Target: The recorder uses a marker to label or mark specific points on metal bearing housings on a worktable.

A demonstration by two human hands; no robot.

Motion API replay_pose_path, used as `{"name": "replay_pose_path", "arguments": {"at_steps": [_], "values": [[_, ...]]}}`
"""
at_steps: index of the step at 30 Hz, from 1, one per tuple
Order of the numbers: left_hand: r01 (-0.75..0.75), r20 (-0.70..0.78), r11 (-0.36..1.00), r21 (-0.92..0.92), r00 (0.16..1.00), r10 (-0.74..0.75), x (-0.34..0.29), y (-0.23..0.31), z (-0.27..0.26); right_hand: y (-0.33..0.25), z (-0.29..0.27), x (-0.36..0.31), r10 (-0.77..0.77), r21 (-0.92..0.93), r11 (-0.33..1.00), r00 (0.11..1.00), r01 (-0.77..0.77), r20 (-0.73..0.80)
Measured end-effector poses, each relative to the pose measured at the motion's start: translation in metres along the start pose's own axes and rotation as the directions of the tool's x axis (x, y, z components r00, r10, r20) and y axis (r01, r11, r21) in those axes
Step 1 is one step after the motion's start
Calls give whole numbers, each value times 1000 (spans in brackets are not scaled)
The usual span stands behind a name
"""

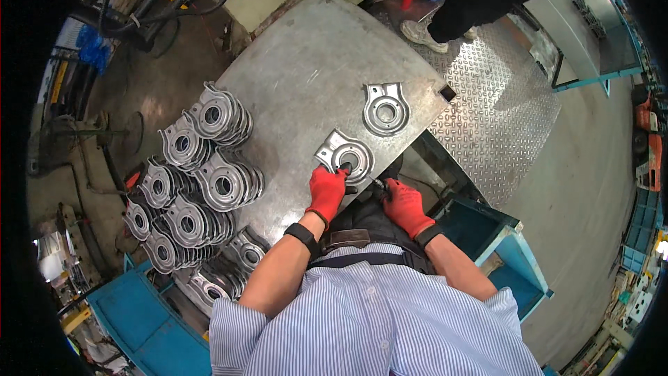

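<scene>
My left hand (327, 193), in a red glove with dark fingertips, grips the near edge of a stamped metal bracket (337, 142) with a round hole. The bracket lies at the front edge of the metal table, its squared end pointing up and left. In my right hand (406, 207), also gloved in red, is a slim dark hand tool (378, 183). Its thin tip points at the bracket's right rim; whether it touches I cannot tell. A second bracket (387, 124) of the same shape lies flat beyond, to the right.
Several stacks of like brackets (224, 182) crowd the left of the grey table (292, 63). Blue metal bins stand at the lower left (142, 320) and right (511, 254). A person in dark trousers (480, 7) stands past the table, beside a tread-plate floor (497, 111).
</scene>
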State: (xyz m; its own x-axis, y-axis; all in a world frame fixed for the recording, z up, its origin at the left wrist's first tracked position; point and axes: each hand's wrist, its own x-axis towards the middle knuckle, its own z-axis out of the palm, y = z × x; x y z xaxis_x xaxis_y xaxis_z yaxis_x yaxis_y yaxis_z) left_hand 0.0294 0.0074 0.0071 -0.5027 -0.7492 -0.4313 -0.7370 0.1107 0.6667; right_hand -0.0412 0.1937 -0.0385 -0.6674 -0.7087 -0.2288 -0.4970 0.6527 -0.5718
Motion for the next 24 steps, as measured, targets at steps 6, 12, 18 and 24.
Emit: {"name": "replay_pose_path", "arguments": {"at_steps": [6, 12, 18, 24], "values": [[-17, 4, 1000, -6, 1000, 17, 5, -11, 4, 1, 2, 0, 20, -31, 999, 998, -18, 56], [-15, -29, 997, 71, 999, 17, 2, -8, 3, -9, -4, 2, 61, -89, 994, 996, -55, 70], [-24, -11, 994, -105, 1000, 23, -4, -3, 0, -6, -2, -1, -2, -83, 997, 1000, 2, 3], [-98, -41, 983, -156, 995, 92, -2, -11, 8, -11, -4, -2, 18, -167, 986, 1000, -15, 21]]}}
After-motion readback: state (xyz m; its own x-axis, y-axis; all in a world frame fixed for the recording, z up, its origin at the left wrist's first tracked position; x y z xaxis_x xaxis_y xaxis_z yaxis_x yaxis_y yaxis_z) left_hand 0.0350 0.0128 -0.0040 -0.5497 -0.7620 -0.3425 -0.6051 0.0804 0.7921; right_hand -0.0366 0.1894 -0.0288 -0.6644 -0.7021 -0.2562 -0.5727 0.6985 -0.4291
